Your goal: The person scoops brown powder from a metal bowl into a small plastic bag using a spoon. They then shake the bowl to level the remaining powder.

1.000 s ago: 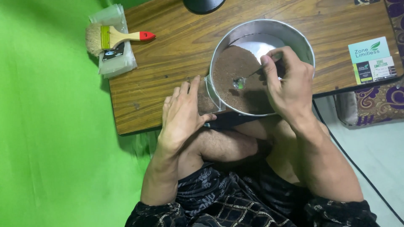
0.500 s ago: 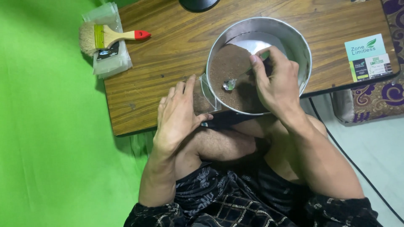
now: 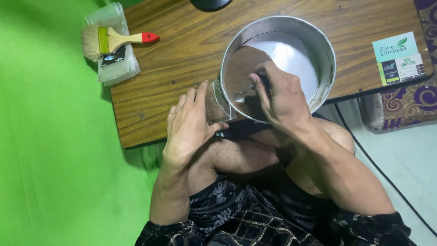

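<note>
While the small metal spoon is dipping into brown powder near the frame's centre, the right hand is pinching its handle over the steel bowl. The left hand is gripping a clear pouch touching the bowl's left rim. A paintbrush is lying upper left on the wooden table.

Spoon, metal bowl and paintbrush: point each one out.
spoon (image 3: 240, 96), head view, on its shiny scoop end.
metal bowl (image 3: 324, 45), head view, on the bare inner wall at its right.
paintbrush (image 3: 119, 40), head view, on the wooden handle.
</note>
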